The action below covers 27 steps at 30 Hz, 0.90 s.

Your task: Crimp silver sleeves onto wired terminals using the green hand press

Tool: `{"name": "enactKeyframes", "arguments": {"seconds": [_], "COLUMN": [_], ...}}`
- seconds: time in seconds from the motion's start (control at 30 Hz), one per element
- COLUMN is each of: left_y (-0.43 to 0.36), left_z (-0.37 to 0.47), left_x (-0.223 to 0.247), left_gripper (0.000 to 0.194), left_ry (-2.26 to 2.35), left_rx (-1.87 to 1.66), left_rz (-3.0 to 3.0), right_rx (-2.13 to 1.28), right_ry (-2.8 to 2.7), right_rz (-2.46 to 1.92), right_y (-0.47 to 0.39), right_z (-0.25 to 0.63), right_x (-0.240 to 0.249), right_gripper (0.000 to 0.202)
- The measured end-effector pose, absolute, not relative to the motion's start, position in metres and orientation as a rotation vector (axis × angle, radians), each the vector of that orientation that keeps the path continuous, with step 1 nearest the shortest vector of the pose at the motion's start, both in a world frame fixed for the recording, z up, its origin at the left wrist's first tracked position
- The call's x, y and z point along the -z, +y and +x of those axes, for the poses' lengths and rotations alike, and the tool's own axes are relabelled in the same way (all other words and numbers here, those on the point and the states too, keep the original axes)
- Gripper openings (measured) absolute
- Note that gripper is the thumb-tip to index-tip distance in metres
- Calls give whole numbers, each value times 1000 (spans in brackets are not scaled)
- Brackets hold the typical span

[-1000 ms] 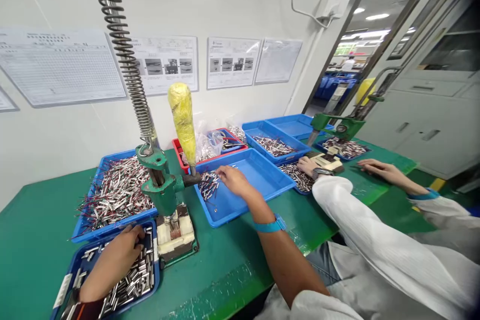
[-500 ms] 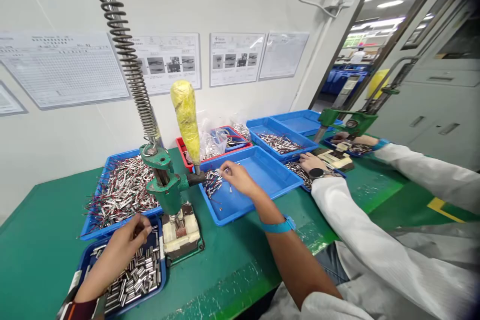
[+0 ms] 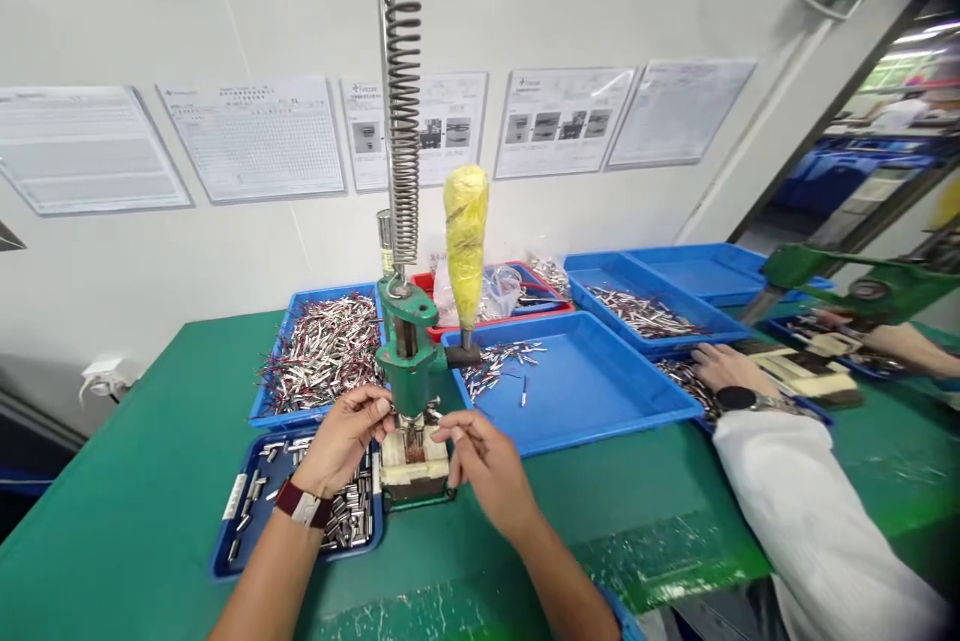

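**Both hands brought together at the press**

The left hand [image 3: 352, 436] is held beside the green press [image 3: 411, 366], thumb and fingers nearly closed; whether anything is gripped there cannot be told. By the right hand [image 3: 442, 426], a small pale part [image 3: 441, 415] is pinched between thumb and finger, just above the pale base [image 3: 414, 471]. The press is topped by a spring [image 3: 405, 101] and fitted with a yellow handle [image 3: 466, 241], which is held upright.

Under the left forearm, loose metal cylinders [image 3: 351, 519] are contained in a dark blue tray [image 3: 264, 519]. Behind it, wired parts [image 3: 326, 346] are heaped in a blue tray [image 3: 289, 418]. To the right of the press, a wider tray [image 3: 592, 381] is mostly bare, with wired parts gathered at its left end and one lying slightly apart. Farther right, a co-worker's hand [image 3: 731, 373] is rested over another tray on the green tabletop [image 3: 172, 461].
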State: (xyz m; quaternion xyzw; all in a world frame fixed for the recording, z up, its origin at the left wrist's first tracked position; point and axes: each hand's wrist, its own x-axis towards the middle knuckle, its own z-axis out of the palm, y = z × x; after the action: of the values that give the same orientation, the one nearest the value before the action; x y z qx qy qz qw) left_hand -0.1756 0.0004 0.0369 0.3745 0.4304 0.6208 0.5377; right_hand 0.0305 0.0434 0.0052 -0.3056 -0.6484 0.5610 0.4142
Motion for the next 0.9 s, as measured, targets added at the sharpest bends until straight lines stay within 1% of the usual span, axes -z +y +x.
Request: {"name": "enactKeyframes", "arguments": {"seconds": [0.2, 0.4, 0.57, 0.63, 0.77, 0.9], "left_y": [-5, -5, -2, -1, 3, 2], "left_z": [-169, -159, -149, -147, -148, -145], "left_x": [-26, -25, -20, -17, -13, -13], "left_gripper": [25, 17, 17, 20, 39, 43], "left_ry": [996, 1067, 1130, 1088, 928, 964], "left_rx": [-1613, -1731, -1774, -1760, -1679, -1646], "left_rz": [808, 884, 926, 923, 906, 987], "right_rx": [-1211, -983, -996, -1003, -973, -954], "right_ry": [-1916, -2216, -2350, -2377, -2412, -2457], "right_rz": [-811, -935, -930, -936, -927, -961], "right_y": [24, 25, 30, 32, 33, 30], "right_z": [5, -4, -2, -2, -5, -4], "right_x": [-3, 0, 7, 12, 20, 17], "right_gripper": [24, 28, 31, 29, 29, 35]}}
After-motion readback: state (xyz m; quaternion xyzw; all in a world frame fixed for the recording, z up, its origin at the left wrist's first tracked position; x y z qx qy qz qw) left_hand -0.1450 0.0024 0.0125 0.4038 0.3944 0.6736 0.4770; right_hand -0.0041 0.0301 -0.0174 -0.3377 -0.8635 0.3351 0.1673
